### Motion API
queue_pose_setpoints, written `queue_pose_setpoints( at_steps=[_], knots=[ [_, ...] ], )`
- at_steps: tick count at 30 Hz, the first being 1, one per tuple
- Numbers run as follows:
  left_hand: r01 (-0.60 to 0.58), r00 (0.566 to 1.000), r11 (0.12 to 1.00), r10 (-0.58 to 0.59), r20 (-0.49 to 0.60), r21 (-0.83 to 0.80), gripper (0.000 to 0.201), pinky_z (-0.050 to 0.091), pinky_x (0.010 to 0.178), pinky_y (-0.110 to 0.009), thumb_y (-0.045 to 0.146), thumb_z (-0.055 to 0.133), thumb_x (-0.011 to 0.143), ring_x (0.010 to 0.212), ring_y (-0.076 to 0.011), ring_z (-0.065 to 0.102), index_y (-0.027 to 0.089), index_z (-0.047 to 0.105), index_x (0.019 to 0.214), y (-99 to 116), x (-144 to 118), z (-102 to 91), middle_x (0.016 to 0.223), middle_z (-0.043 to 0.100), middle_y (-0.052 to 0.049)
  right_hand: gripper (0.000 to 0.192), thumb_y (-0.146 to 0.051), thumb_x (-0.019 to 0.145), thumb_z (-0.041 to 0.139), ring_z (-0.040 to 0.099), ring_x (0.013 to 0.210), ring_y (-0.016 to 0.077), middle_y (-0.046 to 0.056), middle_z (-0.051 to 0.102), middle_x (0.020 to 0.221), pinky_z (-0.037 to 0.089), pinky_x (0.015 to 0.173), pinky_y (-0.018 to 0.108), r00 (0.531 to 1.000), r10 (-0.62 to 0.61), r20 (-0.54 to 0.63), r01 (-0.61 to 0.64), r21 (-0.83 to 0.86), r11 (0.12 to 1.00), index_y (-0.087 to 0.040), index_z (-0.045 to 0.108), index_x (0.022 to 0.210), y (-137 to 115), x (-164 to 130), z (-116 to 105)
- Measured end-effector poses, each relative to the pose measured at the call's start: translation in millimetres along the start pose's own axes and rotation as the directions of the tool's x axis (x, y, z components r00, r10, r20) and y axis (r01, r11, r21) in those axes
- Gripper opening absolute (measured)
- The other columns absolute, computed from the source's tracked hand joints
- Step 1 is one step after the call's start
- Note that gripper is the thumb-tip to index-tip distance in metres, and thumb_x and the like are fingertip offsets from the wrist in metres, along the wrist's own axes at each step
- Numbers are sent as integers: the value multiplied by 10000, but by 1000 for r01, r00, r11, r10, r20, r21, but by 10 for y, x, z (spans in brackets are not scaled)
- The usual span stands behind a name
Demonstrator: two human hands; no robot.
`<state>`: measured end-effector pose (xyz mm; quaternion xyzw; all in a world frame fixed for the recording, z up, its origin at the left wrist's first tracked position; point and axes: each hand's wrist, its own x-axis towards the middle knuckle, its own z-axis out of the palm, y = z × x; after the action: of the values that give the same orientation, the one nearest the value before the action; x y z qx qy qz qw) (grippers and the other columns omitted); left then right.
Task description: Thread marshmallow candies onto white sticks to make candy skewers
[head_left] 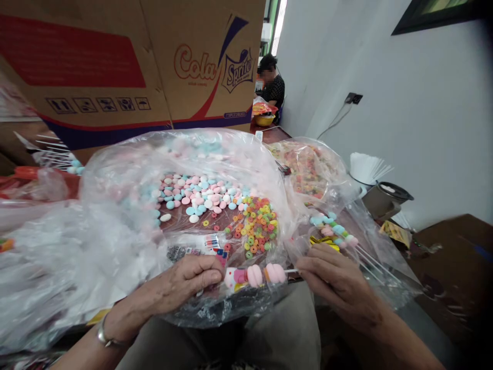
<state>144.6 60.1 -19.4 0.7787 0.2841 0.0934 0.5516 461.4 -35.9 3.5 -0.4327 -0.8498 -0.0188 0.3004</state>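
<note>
A candy skewer (275, 274) with pink puffy pieces on a white stick lies level between my hands, low in front of me. My left hand (188, 281) pinches its left end, where a white, pink and yellow printed part shows; I cannot tell whether that is a wrapper or candy. My right hand (337, 277) is closed on the bare stick at the right end. Behind my hands lie loose pink, blue and white candies (208, 195) and a heap of coloured ring candies (259, 226). Printed packets (208, 244) lie just beyond my left hand.
A large cardboard box (115, 61) stands behind the big clear plastic bag (185, 144). More finished skewers (335, 231) and gold ties (323, 242) lie at right. A metal jug (385, 200) stands farther right. Crumpled plastic (77, 262) covers the left. Another person (274, 87) sits far back.
</note>
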Motion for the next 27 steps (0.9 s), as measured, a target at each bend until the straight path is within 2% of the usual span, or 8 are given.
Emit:
queue_pose_setpoints(
  at_steps=[3,5,10,14,17,20,24,27],
  knots=[
    [77,985,995,-66,157,-63,395,414,696,-245,485,452,1016,760,-163,580,179,667,887,102,-3,-15,813,651,-15,163,-93,976,495,488,680,152,-5,574,703,383,655,280,1000,-3,-21,4,6,1000,-188,612,914,6,28,50],
    [122,972,992,-112,209,-37,408,416,700,-256,520,468,1004,787,-183,596,184,689,934,173,3,-34,855,677,-28,153,-101,977,502,486,694,157,-1,578,714,383,667,282,1000,-14,-22,14,14,1000,-189,614,919,22,59,36],
    [127,970,992,-128,206,19,312,356,631,-257,496,614,914,741,-176,515,197,696,951,325,54,-24,811,613,6,184,-100,970,495,490,681,148,-3,567,697,376,660,272,999,-1,50,-2,51,999,-189,601,848,14,153,-21],
    [120,976,992,-123,178,24,319,304,572,-249,502,641,870,681,-150,433,186,615,840,359,118,81,751,509,29,232,-85,948,475,492,656,142,-7,572,667,368,637,265,996,26,91,-32,74,997,-192,585,775,-27,199,39],
    [191,968,980,-178,175,-58,280,314,542,-242,464,669,842,642,-153,478,198,579,839,325,144,144,709,520,36,222,-102,944,481,513,669,142,-2,595,680,378,648,263,996,44,77,-51,87,995,-191,603,781,-18,213,52],
    [218,959,966,-186,215,-138,315,334,523,-243,482,694,815,595,-156,514,205,568,895,260,145,160,702,531,42,233,-131,951,464,544,679,136,2,616,699,389,649,253,987,125,105,-138,127,982,-191,607,777,5,223,15],
    [56,996,993,-63,61,102,279,301,599,-251,454,708,848,687,-155,473,202,598,896,130,126,168,763,519,38,252,-155,936,453,558,645,127,-2,624,679,382,614,241,937,219,270,-263,138,955,-185,585,725,-33,247,14],
    [25,999,974,-19,-26,225,241,281,626,-253,421,703,877,736,-162,461,215,610,961,35,98,174,800,522,38,271,-161,931,444,534,620,122,-5,601,657,366,603,240,927,198,320,-252,138,958,-183,564,689,-88,267,57]
  ],
)
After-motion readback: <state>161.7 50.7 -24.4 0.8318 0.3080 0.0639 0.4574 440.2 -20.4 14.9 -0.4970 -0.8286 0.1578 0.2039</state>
